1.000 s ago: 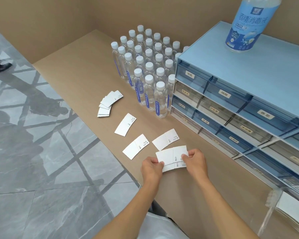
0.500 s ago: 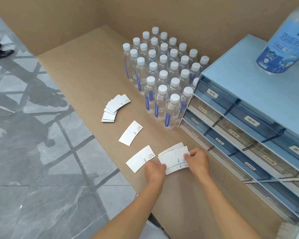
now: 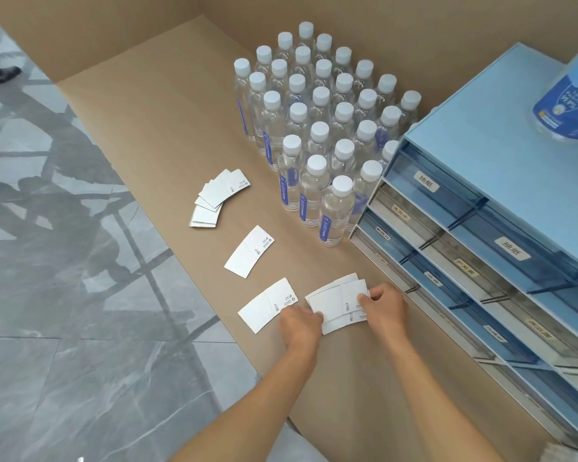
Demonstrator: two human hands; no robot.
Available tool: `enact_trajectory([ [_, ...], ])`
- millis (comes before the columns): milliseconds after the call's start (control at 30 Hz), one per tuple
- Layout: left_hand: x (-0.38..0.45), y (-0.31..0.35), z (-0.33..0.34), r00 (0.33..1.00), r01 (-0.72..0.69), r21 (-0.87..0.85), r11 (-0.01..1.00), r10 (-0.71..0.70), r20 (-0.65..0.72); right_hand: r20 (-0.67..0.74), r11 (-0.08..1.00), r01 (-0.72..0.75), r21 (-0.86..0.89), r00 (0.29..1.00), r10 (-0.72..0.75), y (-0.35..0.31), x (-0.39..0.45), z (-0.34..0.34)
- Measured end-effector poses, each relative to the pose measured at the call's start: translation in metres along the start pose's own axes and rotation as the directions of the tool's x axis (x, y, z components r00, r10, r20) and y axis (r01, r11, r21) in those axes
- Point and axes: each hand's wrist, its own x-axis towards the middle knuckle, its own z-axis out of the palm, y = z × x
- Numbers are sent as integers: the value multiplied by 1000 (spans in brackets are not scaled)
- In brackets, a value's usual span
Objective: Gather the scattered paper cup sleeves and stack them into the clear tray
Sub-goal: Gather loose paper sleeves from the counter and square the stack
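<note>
Flat white paper cup sleeves lie on a brown counter (image 3: 167, 105). Both my hands hold a small stack of sleeves (image 3: 334, 300) on the counter: my left hand (image 3: 299, 325) pinches its near left corner, my right hand (image 3: 382, 306) grips its right end. One loose sleeve (image 3: 267, 305) lies just left of my left hand, touching it. Another single sleeve (image 3: 249, 251) lies farther back. A fanned pile of several sleeves (image 3: 216, 198) sits beyond that. The clear tray is out of view.
A block of several capped water bottles (image 3: 321, 128) stands behind the sleeves. A blue drawer cabinet (image 3: 494, 228) fills the right side, with a large bottle (image 3: 568, 101) on top. The counter's left edge drops to a grey tiled floor (image 3: 47, 295).
The held stack has been slid back and left onto the sleeve that lay behind it. The view has swung left, and the clear tray at lower right has left the frame.
</note>
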Motion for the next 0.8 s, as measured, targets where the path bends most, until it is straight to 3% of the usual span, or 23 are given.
enact_trajectory([
  [267, -6, -6, -11, 998, -64, -54, 996, 65, 10, 1, 970, -16, 242, 1000, 17, 1, -10, -2],
  [400, -11, -6, -23, 997, -69, -146, 987, 73, 25, 80, 934, -5, 358, 996, -25, -5, -21, -1],
  [800, -11, -34, -77, 995, -104, -195, 975, 102, -21, 237, 965, 66, 254, 963, -128, -20, -63, 34],
])
